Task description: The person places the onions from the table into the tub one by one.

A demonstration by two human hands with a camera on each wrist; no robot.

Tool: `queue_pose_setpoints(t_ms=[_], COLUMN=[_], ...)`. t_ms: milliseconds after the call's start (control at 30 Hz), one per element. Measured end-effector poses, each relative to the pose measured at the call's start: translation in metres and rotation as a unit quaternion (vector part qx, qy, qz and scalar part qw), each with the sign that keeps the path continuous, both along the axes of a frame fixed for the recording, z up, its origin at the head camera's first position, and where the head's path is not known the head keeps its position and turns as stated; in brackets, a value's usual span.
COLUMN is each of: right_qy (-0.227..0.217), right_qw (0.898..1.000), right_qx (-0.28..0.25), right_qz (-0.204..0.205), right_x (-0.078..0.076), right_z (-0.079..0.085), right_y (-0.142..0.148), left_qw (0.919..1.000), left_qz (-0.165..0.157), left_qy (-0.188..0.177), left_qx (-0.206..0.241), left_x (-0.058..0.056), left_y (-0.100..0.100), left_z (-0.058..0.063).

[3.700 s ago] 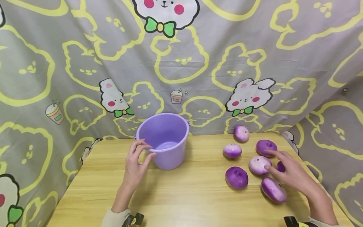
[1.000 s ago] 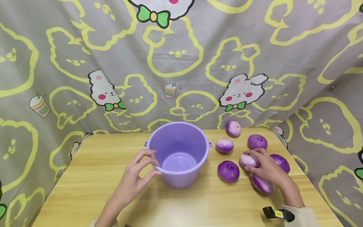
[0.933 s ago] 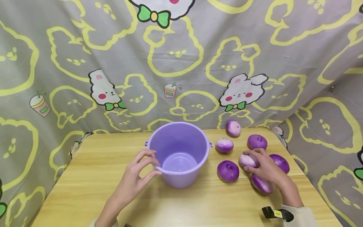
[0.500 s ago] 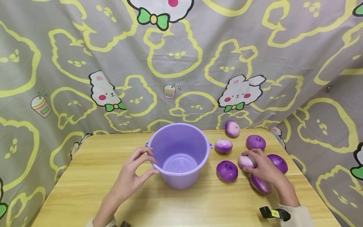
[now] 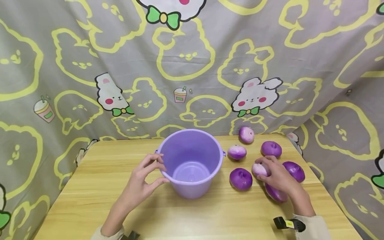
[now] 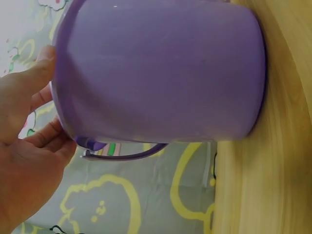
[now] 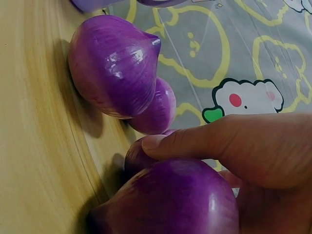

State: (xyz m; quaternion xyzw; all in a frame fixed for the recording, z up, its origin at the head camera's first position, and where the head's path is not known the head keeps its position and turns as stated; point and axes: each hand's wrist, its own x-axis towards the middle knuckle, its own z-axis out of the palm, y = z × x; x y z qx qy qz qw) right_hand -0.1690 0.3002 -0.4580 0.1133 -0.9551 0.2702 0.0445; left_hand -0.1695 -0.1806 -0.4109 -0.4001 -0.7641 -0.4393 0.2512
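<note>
Beside the purple bucket (image 5: 192,191), a small yellow label (image 5: 289,224) is carried on the black strap (image 5: 299,226) of the right wrist; its characters are too small to be read. On the grey cloth (image 5: 207,43) hung behind the bucket, yellow animal outlines, white rabbit faces with green bows and lidded drink cups are printed.

The bucket is stood upright on the wooden table (image 5: 90,186), with its purple handle (image 6: 129,156) seen hanging from a side peg in the left wrist view. Its near left rim is pinched by the left hand (image 5: 144,176), the fingers bent over the edge and the thumb set outside. To the right of the bucket, a pale onion (image 5: 260,169) is gripped by the right hand (image 5: 277,175), finger and thumb closed about its sides; whether it is clear of the table cannot be told.

Between the bucket and that onion, a dark onion (image 5: 241,179) is placed directly in the way. A paler one (image 5: 237,152) is set just beside the bucket's right peg, and another (image 5: 246,135) behind that. Farthest right of the bucket, three purple onions (image 5: 271,149) are grouped around the right hand, one being partly covered by it.
</note>
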Motion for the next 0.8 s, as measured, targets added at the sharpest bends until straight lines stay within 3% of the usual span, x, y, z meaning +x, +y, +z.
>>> queue_pose_setpoints(t_ms=[500, 800], right_qy=[0.062, 0.114], right_qw=[0.998, 0.993], right_qx=[-0.028, -0.024], right_qz=[-0.001, 0.005], right_x=[-0.001, 0.003], right_z=[0.016, 0.029], right_y=[0.002, 0.005], left_qw=[0.9990, 0.9993], left_qz=[0.016, 0.025], left_qy=[0.016, 0.011], left_qx=[-0.037, -0.025], left_x=[0.014, 0.025], left_y=[0.009, 0.013], left_z=[0.011, 0.006])
